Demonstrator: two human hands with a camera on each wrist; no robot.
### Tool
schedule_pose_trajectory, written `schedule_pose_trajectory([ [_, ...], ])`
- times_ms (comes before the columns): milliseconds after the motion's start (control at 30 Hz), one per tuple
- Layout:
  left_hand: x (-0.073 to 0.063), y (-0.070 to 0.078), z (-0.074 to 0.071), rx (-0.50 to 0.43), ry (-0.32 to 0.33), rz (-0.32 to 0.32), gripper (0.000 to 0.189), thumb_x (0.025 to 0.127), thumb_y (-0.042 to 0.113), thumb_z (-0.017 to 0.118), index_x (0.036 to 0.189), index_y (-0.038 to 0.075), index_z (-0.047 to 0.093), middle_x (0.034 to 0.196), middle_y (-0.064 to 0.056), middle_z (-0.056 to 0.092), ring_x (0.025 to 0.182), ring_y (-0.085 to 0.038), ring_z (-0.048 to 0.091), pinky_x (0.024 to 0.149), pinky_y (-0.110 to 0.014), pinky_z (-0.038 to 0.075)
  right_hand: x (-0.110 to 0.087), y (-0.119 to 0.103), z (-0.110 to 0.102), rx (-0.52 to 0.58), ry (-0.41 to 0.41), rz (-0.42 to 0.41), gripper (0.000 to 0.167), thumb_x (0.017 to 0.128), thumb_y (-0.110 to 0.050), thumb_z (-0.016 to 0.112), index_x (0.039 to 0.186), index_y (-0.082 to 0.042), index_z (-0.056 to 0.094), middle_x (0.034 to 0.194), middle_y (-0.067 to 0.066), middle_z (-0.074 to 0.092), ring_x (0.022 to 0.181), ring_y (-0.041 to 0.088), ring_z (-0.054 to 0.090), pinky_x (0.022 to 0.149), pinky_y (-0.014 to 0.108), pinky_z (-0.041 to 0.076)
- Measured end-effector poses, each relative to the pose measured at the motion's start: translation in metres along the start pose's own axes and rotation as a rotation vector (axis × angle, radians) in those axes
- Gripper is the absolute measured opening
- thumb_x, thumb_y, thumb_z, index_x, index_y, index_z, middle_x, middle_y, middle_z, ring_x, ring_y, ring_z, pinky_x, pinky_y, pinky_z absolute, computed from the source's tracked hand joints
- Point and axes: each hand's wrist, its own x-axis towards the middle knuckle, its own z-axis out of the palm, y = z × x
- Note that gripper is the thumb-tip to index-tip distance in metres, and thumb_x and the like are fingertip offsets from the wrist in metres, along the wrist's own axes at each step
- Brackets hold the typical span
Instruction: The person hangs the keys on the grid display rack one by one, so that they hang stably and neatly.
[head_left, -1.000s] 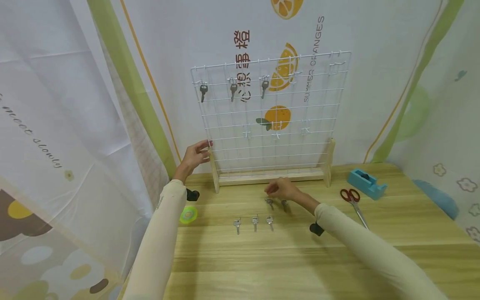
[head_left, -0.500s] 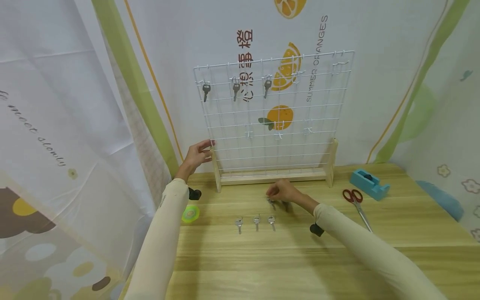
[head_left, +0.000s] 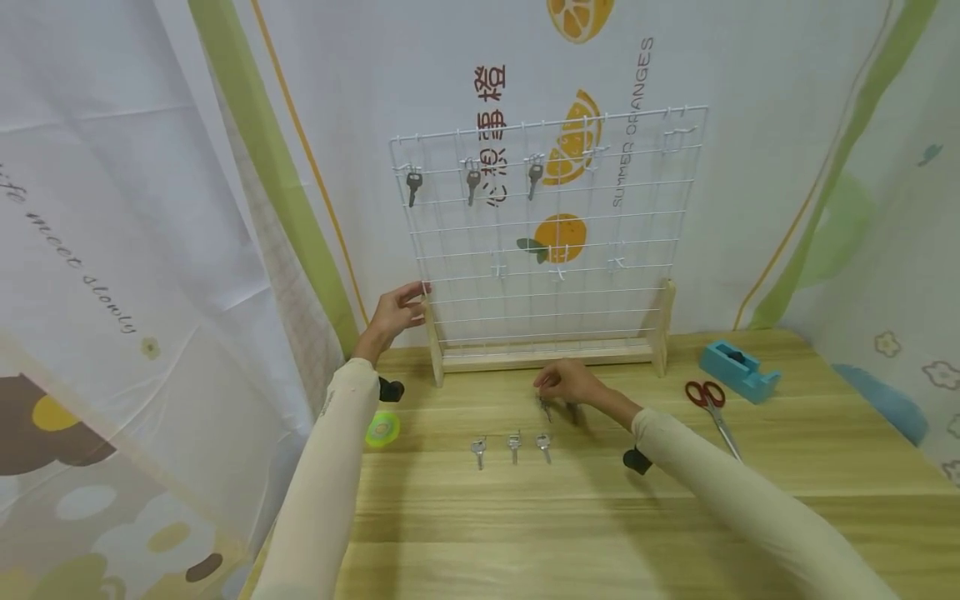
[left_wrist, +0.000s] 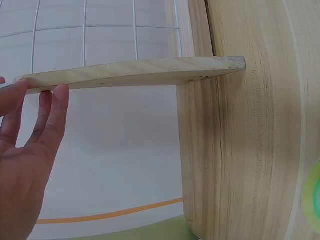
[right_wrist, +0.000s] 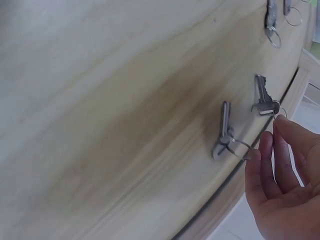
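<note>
In the head view my left hand (head_left: 393,314) is at the left wooden upright (head_left: 432,342) of a white wire grid rack (head_left: 551,317). Its thumb and fingers grip the upright's edge (left_wrist: 125,72) in the left wrist view. Near the rack's base, my right hand (head_left: 572,382) pinches the thin ring of a silver key (right_wrist: 266,102) between its fingertips. Another key (right_wrist: 225,131) with a ring lies right beside these fingers. Closer to me, a row of silver keys (head_left: 514,447) lies on the table. Several dark-looking keys (head_left: 414,185) hang from hooks on the rack's upper left.
Bare white hooks (head_left: 557,273) sit lower on the grid, with others at upper right. Red-handled scissors (head_left: 708,397) and a blue tape dispenser (head_left: 738,371) lie right on the wooden table (head_left: 450,533). A green-yellow disc (head_left: 382,429) is at left. A printed curtain (head_left: 352,75) hangs behind.
My right fingertips have come down onto the key's ring, and that key has shifted slightly. My left hand keeps its place at the upright. The head view has shifted a little.
</note>
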Motion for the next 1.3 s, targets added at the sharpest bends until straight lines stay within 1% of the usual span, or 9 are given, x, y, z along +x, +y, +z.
schedule_pose_trajectory([
  [100, -0.001, 0.001, 0.001, -0.006, 0.002, 0.001, 0.054, 0.105, -0.006, 0.052, 0.158, 0.005, 0.044, 0.161, -0.014, 0.044, 0.143, -0.033, 0.048, 0.110, -0.049, 0.052, -0.002, -0.002, -0.008, 0.008, 0.004, 0.000, 0.013, 0.093, -0.002, 0.076, 0.105, 0.003, 0.078, 0.096, 0.013, 0.078, 0.088, 0.026, 0.076, 0.076, 0.034, 0.066],
  [267, -0.002, 0.002, 0.001, -0.014, 0.001, -0.003, 0.054, 0.105, -0.006, 0.052, 0.158, 0.004, 0.044, 0.161, -0.014, 0.045, 0.143, -0.032, 0.047, 0.111, -0.048, 0.051, -0.004, -0.001, -0.019, -0.010, 0.045, -0.080, 0.015, 0.092, -0.003, 0.077, 0.104, 0.006, 0.078, 0.094, 0.014, 0.079, 0.084, 0.026, 0.077, 0.073, 0.032, 0.066],
  [367, -0.003, 0.002, 0.002, -0.013, -0.004, -0.004, 0.054, 0.106, -0.006, 0.052, 0.158, 0.004, 0.043, 0.161, -0.014, 0.044, 0.144, -0.032, 0.046, 0.112, -0.048, 0.050, -0.006, -0.001, -0.026, -0.025, 0.077, -0.094, 0.013, 0.091, -0.003, 0.080, 0.102, 0.004, 0.078, 0.094, 0.013, 0.079, 0.083, 0.024, 0.077, 0.073, 0.031, 0.066],
  [600, -0.005, 0.002, 0.000, -0.016, -0.006, -0.002, 0.053, 0.106, -0.005, 0.052, 0.158, 0.005, 0.044, 0.162, -0.015, 0.042, 0.145, -0.033, 0.045, 0.113, -0.049, 0.049, -0.009, -0.009, -0.045, -0.044, 0.115, -0.133, 0.009, 0.091, -0.004, 0.080, 0.099, 0.000, 0.079, 0.093, 0.012, 0.079, 0.085, 0.027, 0.078, 0.074, 0.035, 0.066],
  [733, -0.005, 0.002, 0.000, -0.011, -0.010, -0.005, 0.053, 0.106, -0.004, 0.053, 0.158, 0.006, 0.044, 0.163, -0.014, 0.040, 0.146, -0.033, 0.044, 0.114, -0.049, 0.048, -0.013, -0.019, -0.059, -0.033, 0.113, -0.116, 0.011, 0.092, -0.005, 0.079, 0.101, 0.001, 0.079, 0.094, 0.011, 0.079, 0.086, 0.026, 0.078, 0.072, 0.036, 0.066],
  [900, -0.004, 0.001, 0.000, -0.025, -0.017, -0.032, 0.054, 0.107, -0.004, 0.051, 0.159, 0.006, 0.042, 0.165, -0.014, 0.037, 0.148, -0.034, 0.041, 0.116, -0.051, 0.045, -0.015, -0.030, -0.077, -0.047, 0.121, -0.095, 0.013, 0.093, -0.005, 0.079, 0.103, 0.003, 0.079, 0.095, 0.011, 0.079, 0.086, 0.026, 0.077, 0.072, 0.035, 0.065],
  [1000, -0.003, 0.000, -0.001, -0.019, -0.015, -0.027, 0.054, 0.107, -0.004, 0.051, 0.159, 0.005, 0.041, 0.164, -0.014, 0.038, 0.147, -0.034, 0.043, 0.114, -0.049, 0.047, -0.015, -0.036, -0.087, -0.071, 0.139, -0.113, 0.012, 0.093, -0.005, 0.079, 0.102, 0.001, 0.079, 0.096, 0.012, 0.079, 0.087, 0.027, 0.078, 0.073, 0.037, 0.066],
  [1100, -0.004, 0.001, 0.000, -0.004, -0.014, -0.012, 0.054, 0.107, -0.004, 0.052, 0.159, 0.004, 0.041, 0.163, -0.014, 0.041, 0.145, -0.033, 0.045, 0.112, -0.048, 0.049, -0.015, -0.044, -0.099, -0.067, 0.157, -0.122, 0.012, 0.093, -0.005, 0.079, 0.103, 0.002, 0.079, 0.099, 0.013, 0.079, 0.089, 0.028, 0.078, 0.076, 0.040, 0.066],
  [1300, -0.002, -0.001, 0.000, -0.014, -0.017, -0.006, 0.056, 0.106, -0.005, 0.052, 0.160, 0.004, 0.039, 0.163, -0.014, 0.040, 0.144, -0.034, 0.046, 0.111, -0.047, 0.050, -0.013, -0.056, -0.120, -0.074, 0.199, -0.130, 0.012, 0.093, -0.005, 0.079, 0.103, 0.001, 0.079, 0.100, 0.013, 0.079, 0.089, 0.028, 0.077, 0.077, 0.039, 0.066],
])
